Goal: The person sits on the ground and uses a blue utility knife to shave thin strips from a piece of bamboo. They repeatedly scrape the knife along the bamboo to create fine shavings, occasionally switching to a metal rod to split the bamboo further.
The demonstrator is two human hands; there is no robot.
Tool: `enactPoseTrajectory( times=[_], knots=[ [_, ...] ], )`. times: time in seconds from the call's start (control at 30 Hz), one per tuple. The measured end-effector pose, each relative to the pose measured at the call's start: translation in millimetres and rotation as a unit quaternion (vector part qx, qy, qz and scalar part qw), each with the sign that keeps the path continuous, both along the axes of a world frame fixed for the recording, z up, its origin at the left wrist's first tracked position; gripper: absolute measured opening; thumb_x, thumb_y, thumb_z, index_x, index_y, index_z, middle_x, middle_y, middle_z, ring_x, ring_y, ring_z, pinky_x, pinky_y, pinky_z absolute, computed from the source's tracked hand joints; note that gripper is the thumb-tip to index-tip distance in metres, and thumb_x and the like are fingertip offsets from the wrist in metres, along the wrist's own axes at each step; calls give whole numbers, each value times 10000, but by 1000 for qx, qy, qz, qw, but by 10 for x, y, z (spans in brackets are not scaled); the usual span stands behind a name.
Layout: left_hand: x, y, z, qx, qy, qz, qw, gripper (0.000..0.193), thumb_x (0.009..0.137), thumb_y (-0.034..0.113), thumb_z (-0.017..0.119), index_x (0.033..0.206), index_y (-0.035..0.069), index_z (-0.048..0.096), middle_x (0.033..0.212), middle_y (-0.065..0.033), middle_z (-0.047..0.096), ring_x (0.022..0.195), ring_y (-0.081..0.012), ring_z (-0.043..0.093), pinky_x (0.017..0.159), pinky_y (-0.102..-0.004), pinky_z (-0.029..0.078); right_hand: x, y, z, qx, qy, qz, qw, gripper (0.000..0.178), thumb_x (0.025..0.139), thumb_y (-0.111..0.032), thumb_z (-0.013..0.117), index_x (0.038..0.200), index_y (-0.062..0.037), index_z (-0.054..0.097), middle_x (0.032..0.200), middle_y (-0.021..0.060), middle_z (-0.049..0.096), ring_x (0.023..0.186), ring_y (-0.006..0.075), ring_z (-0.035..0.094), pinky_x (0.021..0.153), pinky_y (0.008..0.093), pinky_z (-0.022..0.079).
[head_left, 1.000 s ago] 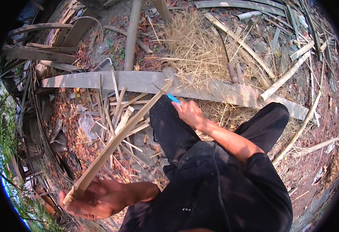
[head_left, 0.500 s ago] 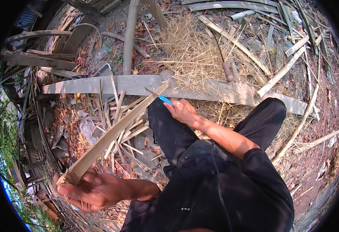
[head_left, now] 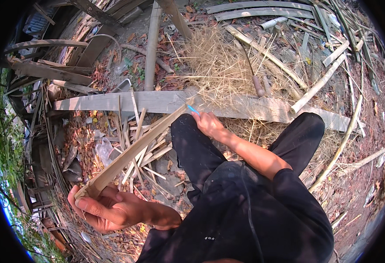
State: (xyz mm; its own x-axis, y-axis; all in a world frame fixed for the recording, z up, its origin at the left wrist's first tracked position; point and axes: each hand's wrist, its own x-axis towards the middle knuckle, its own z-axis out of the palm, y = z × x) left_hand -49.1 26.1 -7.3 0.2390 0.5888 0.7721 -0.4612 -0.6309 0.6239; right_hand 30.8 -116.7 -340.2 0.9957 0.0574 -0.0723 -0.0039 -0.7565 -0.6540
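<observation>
My left hand [head_left: 113, 209] is closed around the near end of a long, flat split-bamboo strip [head_left: 135, 151] at the lower left. The strip slants up and right, its far end resting at the grey wooden plank [head_left: 153, 101]. My right hand [head_left: 211, 125] grips a blue-handled knife [head_left: 193, 109] beside that far end. Only part of the blue handle shows clearly; the blade is hard to make out against the strip and plank. A heap of thin split sticks [head_left: 157, 153] lies under the strip, left of my knee.
Dry straw-like shavings [head_left: 218, 65] pile beyond the plank. A sickle-like tool with a brown handle [head_left: 257, 86] leans there. Bamboo poles [head_left: 319, 87] lie to the right, and stacked boards [head_left: 52, 72] stand at the left. A clear plastic bag [head_left: 104, 150] lies near the sticks.
The left hand and the strip's near end have shifted slightly right and up. The knife has turned, its blade pointing left over the plank before and now against the strip's far end.
</observation>
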Motion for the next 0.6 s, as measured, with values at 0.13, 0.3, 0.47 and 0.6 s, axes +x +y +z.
enactPoseTrajectory(
  times=[0.13, 0.3, 0.47, 0.6],
  knots=[
    [12, 21, 19, 13, 13, -31, 999, 335, 988, 262, 453, 1042, -43, 580, 632, -47, 488, 469, -60, 336, 414, -196, 219, 41, -196, -496, -106, 84, -15, 991, 598, 984, -443, 310, 922, 54, 635, 805, 268, 635, 800, 391, 642, 756, 442, 509],
    [35, 116, -26, -24, 4, -11, 1000, 360, 1004, 287, 405, 1041, -35, 560, 636, -45, 477, 465, -68, 310, 421, -197, 218, 86, -207, -332, 24, 91, 11, 996, 599, 991, -423, 304, 919, 84, 615, 734, 275, 609, 747, 437, 610, 779, 475, 489],
    [86, 148, -2, -9, -6, -61, 998, 355, 990, 299, 445, 1041, -34, 554, 616, -38, 470, 463, -62, 333, 418, -192, 224, -286, -168, 1175, 229, 41, 15, 972, 547, 987, -405, 364, 763, 45, 581, 718, 275, 585, 686, 464, 568, 662, 501, 434],
    [153, 5, 58, -29, -15, -23, 999, 350, 965, 266, 496, 1008, -69, 585, 570, -40, 461, 405, -55, 293, 395, -191, 206, -705, -38, 2207, 350, -42, 90, 931, 276, 952, -225, 496, 850, 32, 505, 592, 235, 492, 554, 441, 504, 490, 449, 376]
  ],
)
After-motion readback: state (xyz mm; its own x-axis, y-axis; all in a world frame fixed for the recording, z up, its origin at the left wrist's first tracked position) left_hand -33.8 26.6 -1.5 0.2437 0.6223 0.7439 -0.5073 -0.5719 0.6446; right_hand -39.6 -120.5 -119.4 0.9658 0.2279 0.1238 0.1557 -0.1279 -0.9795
